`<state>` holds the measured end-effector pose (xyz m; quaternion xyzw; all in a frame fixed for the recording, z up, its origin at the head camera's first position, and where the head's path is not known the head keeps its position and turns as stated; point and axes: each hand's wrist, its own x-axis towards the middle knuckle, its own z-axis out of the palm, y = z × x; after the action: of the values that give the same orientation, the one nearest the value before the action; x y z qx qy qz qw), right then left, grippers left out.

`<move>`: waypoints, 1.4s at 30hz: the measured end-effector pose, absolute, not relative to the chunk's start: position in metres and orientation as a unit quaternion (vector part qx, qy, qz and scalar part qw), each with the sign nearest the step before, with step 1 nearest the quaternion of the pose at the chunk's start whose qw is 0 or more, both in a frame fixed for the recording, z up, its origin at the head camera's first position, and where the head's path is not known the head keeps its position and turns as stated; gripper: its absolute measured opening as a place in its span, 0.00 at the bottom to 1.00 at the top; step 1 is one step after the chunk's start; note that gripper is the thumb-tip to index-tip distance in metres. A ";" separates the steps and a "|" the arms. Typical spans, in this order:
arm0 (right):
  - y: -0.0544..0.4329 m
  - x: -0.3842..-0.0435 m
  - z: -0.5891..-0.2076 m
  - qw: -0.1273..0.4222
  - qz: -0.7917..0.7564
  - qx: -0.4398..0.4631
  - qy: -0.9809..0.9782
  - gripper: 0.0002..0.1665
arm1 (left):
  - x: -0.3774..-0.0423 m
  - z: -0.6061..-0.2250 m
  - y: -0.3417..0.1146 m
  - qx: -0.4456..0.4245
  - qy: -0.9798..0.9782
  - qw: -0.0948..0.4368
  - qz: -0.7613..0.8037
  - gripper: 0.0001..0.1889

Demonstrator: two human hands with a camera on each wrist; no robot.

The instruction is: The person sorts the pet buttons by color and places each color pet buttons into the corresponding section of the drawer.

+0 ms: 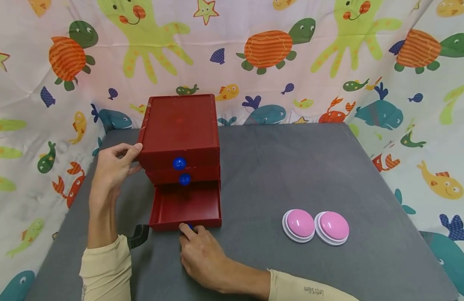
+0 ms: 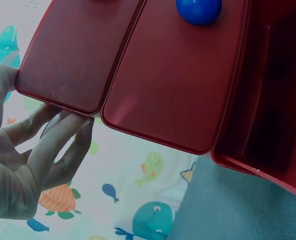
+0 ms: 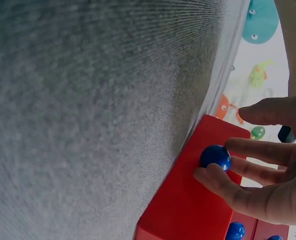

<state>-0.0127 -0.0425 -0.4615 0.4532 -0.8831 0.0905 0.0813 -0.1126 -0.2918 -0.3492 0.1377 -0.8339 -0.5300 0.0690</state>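
A red three-drawer cabinet (image 1: 181, 121) stands on the grey table, left of centre in the head view. Its bottom drawer (image 1: 188, 207) is pulled out, and its bare inside shows. The upper two drawers are closed, each with a round blue knob (image 1: 179, 163). My left hand (image 1: 113, 165) grips the cabinet's upper left front corner, thumb at the top edge and fingers against the side. At the front of the bottom drawer my right hand (image 1: 205, 259) pinches its blue knob (image 3: 216, 157) between the fingers; the knob is mostly hidden in the head view.
Two pink dome buttons (image 1: 300, 223) on white bases sit side by side to the right. A black strap or device part (image 1: 139, 236) shows beside the left forearm. A curtain (image 1: 232, 54) printed with sea animals surrounds the table (image 1: 277, 167) at the back and sides.
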 end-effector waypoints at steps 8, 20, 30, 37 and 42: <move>-0.039 -0.012 -0.456 0.079 0.096 0.451 -0.884 0.09 | -0.114 -0.347 -0.292 0.143 -0.833 0.066 -0.531 0.30; -0.005 -0.012 -0.437 0.188 0.194 0.382 -0.884 0.12 | -0.109 -0.344 -0.302 0.082 -0.826 0.050 -0.555 0.25; 0.070 -0.047 -0.443 0.236 0.175 0.282 -0.913 0.21 | -0.110 -0.338 -0.298 0.094 -0.839 0.030 -0.535 0.33; 0.132 -0.064 -0.439 0.147 0.134 0.199 -0.960 0.30 | -0.110 -0.337 -0.298 0.092 -0.844 0.031 -0.528 0.31; 0.164 -0.065 -0.434 0.053 0.119 0.157 -0.979 0.41 | -0.111 -0.338 -0.297 0.094 -0.847 0.035 -0.523 0.30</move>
<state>-0.0647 0.1635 -0.4336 0.1571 -0.9790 0.1189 0.0530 -0.1109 -0.2973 -0.3379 0.0941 -0.8467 -0.5225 0.0346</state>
